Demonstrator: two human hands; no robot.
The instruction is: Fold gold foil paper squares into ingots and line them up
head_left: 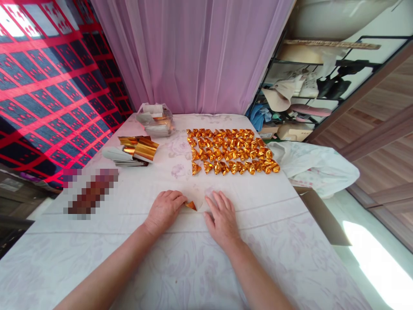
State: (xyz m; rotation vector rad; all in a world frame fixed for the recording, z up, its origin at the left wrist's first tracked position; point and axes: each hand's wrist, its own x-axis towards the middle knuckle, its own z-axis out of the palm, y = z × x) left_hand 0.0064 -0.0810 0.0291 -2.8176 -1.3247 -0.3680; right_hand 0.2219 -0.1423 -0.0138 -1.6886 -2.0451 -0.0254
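On white floral tablecloth (pixel 258 258): left hand (pixel 164 211) loosely curled, pinching small folded gold foil piece (pixel 191 205); right hand (pixel 222 216) flat, released, beside it; pink curtain (pixel 193 51) behind.

both bare forearms reached forward. the left hand (pixel 164 209) lay palm down with fingers curled inward; the right hand (pixel 222 215) lay flat, fingers spread, just beside it.

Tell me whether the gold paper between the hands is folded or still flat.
Partly folded: the gold paper shows as a small pointed corner beside the left hand, with white paper under the right hand. The rest is hidden.
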